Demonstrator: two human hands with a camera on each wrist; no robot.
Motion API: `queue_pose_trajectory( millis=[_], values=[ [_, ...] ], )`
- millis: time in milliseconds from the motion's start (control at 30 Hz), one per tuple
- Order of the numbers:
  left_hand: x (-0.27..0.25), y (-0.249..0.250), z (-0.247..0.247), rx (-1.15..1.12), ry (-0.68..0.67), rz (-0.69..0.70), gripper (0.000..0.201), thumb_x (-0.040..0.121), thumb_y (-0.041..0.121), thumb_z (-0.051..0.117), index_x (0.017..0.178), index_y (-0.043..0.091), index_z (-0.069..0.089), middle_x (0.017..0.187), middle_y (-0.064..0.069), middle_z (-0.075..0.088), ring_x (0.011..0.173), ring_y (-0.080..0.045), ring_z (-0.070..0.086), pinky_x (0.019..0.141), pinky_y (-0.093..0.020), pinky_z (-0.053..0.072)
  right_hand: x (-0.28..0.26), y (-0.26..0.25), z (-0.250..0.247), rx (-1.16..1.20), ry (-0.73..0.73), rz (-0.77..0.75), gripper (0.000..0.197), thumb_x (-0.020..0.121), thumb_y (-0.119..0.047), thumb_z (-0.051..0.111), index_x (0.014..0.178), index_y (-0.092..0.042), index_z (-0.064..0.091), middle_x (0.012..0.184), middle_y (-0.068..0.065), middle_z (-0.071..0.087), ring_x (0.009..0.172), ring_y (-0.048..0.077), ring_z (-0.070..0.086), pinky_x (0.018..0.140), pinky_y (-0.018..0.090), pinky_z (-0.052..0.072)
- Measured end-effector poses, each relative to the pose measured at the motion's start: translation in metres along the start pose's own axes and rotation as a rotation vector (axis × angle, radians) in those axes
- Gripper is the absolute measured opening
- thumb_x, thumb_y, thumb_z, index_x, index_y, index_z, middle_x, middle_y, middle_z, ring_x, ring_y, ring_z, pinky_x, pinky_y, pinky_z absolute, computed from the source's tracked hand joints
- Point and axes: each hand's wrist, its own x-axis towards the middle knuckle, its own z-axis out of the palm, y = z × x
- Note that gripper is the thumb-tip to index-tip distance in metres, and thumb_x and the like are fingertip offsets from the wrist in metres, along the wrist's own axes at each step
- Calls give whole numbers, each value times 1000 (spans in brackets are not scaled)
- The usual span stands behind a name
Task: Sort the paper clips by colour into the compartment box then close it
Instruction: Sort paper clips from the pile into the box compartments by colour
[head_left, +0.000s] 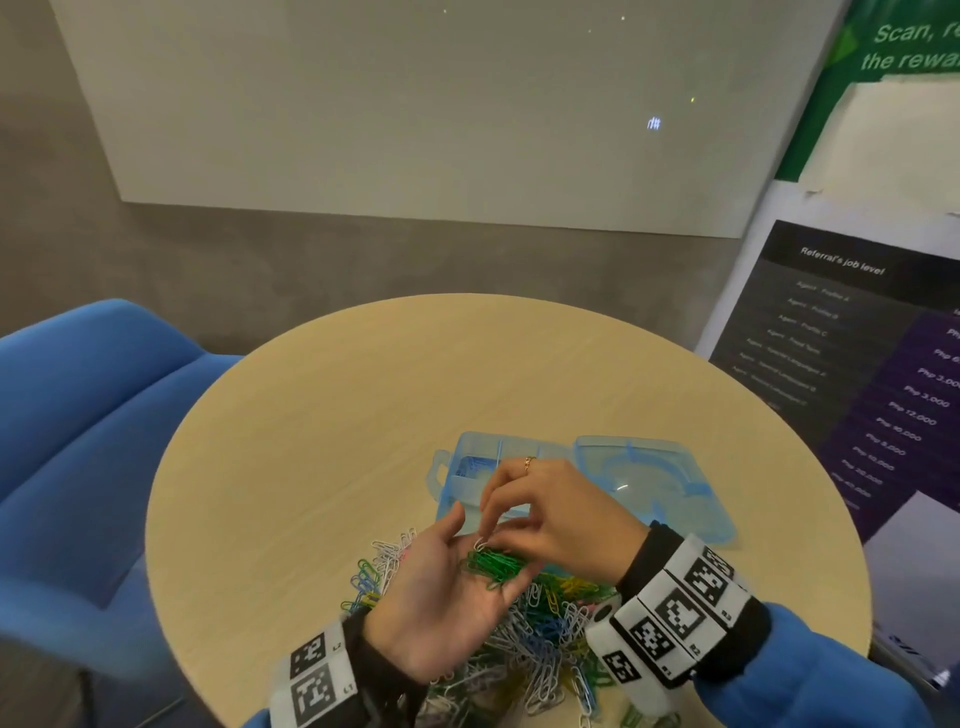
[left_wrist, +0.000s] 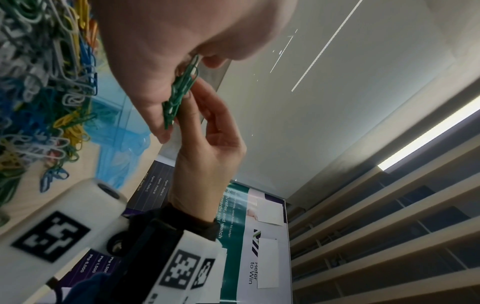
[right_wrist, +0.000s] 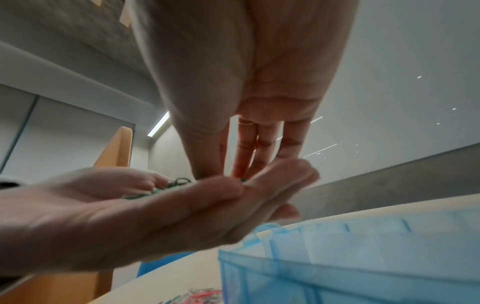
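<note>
On the round worktop (head_left: 311, 415), seen from the head camera, the left hand (head_left: 441, 592) lies palm up above the mixed pile of paper clips (head_left: 540, 639), its fingers relaxed and nearly flat, serving as a tray for a small bundle of green clips (head_left: 491, 564); gathering one colour there probably saves trips to the compartment box (head_left: 457, 499). The right hand (head_left: 550, 514) reaches down with thumb and fingers pressed together on the bundle's far end, where one white clip (head_left: 481, 545) shows; whether it picks that out I cannot tell. The box stands just beyond the hands, its lid (head_left: 649, 478) folded open to the right, blue clips in its far-left compartment. In the left wrist view the green bundle (left_wrist: 179, 96) runs lengthwise along the left palm towards the fingertips, with the right hand's fingers (left_wrist: 202, 96) touching its side. The right wrist view shows the right hand's fingers (right_wrist: 246, 152) straight and close together, tips meeting the left hand (right_wrist: 155, 216) above the box wall (right_wrist: 337, 277).
</note>
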Motion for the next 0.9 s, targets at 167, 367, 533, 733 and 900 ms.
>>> queue_pose_trajectory(
  millis=[167, 367, 533, 733, 900],
  values=[
    [1, -5, 3, -5, -14, -25, 67, 104, 41, 30, 131, -19, 45, 129, -36, 55, 117, -41, 60, 92, -56, 49, -4, 5, -1, 12, -29, -44, 4, 88, -14, 66, 86, -18, 66, 85, -5, 62, 82, 6, 58, 73, 25, 49],
    [-2, -6, -7, -10, 32, -77, 67, 105, 41, 27, 127, -18, 48, 124, -34, 59, 115, -45, 60, 86, -58, 49, -9, 18, -22, 113, 251, 74, 5, 92, -10, 62, 94, -14, 64, 82, -5, 67, 75, 7, 62, 68, 20, 50],
    [-12, 8, -18, -75, 48, 12, 61, 105, 36, 28, 127, -16, 51, 123, -31, 62, 110, -44, 63, 81, -59, 50, -9, 43, -34, 187, 474, 274, 7, 88, -6, 66, 88, -12, 70, 72, 0, 69, 62, 8, 65, 64, 18, 53],
    [-13, 11, -15, 1, 65, 29, 63, 104, 38, 28, 128, -15, 50, 124, -30, 62, 110, -42, 64, 83, -56, 51, 16, 59, -30, 238, 367, 419, 13, 87, -13, 70, 99, -8, 74, 86, 6, 74, 76, 12, 71, 78, 27, 57],
    [-16, 13, -13, 66, 60, 42, 70, 101, 48, 28, 132, -12, 47, 128, -28, 60, 122, -39, 58, 103, -47, 46, 14, 34, -32, 60, 243, 333, 11, 90, -22, 68, 96, -19, 75, 87, -9, 71, 79, 0, 65, 68, 7, 45]
  ],
)
